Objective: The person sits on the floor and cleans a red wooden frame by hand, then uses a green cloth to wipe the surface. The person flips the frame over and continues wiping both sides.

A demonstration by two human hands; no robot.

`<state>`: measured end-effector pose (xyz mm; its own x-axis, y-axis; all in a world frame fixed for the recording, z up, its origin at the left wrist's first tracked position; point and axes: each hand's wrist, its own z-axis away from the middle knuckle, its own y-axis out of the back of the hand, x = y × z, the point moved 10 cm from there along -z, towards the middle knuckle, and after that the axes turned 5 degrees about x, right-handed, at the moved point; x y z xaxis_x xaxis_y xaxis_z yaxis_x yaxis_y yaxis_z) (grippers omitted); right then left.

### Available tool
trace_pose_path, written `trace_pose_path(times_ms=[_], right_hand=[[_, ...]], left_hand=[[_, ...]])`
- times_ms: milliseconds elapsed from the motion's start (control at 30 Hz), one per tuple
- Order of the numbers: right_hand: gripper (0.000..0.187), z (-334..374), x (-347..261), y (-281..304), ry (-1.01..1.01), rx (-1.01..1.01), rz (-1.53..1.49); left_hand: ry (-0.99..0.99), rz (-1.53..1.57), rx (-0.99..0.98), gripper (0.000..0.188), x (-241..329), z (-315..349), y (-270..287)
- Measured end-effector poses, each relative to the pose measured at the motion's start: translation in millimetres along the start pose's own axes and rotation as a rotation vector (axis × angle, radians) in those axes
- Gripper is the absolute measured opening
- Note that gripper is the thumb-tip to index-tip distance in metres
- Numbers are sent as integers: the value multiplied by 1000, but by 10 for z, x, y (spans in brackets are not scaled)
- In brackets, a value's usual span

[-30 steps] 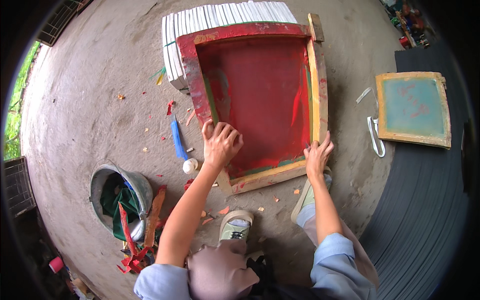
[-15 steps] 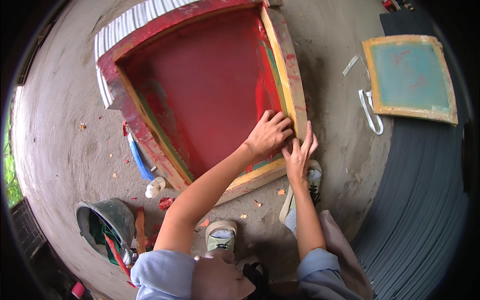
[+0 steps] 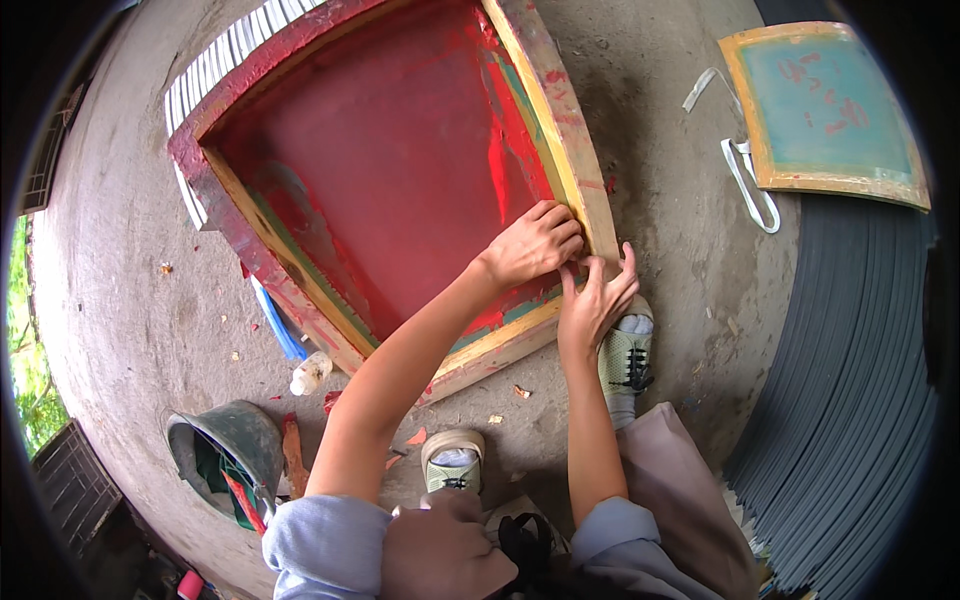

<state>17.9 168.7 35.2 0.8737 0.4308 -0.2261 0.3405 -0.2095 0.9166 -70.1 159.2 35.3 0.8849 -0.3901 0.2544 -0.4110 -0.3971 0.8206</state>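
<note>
A wooden screen-printing frame (image 3: 575, 165) lies tilted before me, its mesh (image 3: 380, 170) covered in dark red ink with brighter smears along the right side. Yellowish strips line its inner edges. My left hand (image 3: 535, 240) is closed, its curled fingertips pressed into the frame's near right inner corner; what they hold, if anything, is hidden. Right beside it, my right hand (image 3: 593, 300) has thumb and forefinger bent together at that same corner, with another finger raised. Whatever sits between these fingertips is too small to make out.
Stacked white sheets (image 3: 235, 60) show beyond the frame's far left. At left are a dark bucket (image 3: 235, 440), a small bottle (image 3: 311, 373) and a blue strip (image 3: 278, 320). A smaller teal screen (image 3: 830, 110) rests on a large dark stack (image 3: 830, 400) at right, near a white strap (image 3: 745, 185).
Both hands stay at the same corner, the right one turned slightly with its fingers more bent. The whole view has shifted a little, and my right shoe shows more fully.
</note>
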Motion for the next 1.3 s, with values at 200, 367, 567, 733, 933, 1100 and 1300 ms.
trace_pose_path(times_ms=[200,367,567,733,933,1100,1300], right_hand=[[23,-29,-9,38,-49,45,-3],[19,-33,-45,-28,31,-5,18],[19,-48,106,10,71,27,-147],[16,-114,363,113,-76,-69,-365],[9,-162,310,283,-25,-5,-373],[12,-99,436,218,-208,-45,-416],[14,-178,618,145,-306,-16,-535]], left_hand=[[9,15,17,16,-3,19,17],[33,44,17,16,-20,15,30],[57,193,10,17,-62,-25,56],[100,104,18,22,-44,7,28],[74,230,28,20,-45,42,25],[104,179,-64,19,9,44,-4],[-6,35,-126,18,90,68,-61]])
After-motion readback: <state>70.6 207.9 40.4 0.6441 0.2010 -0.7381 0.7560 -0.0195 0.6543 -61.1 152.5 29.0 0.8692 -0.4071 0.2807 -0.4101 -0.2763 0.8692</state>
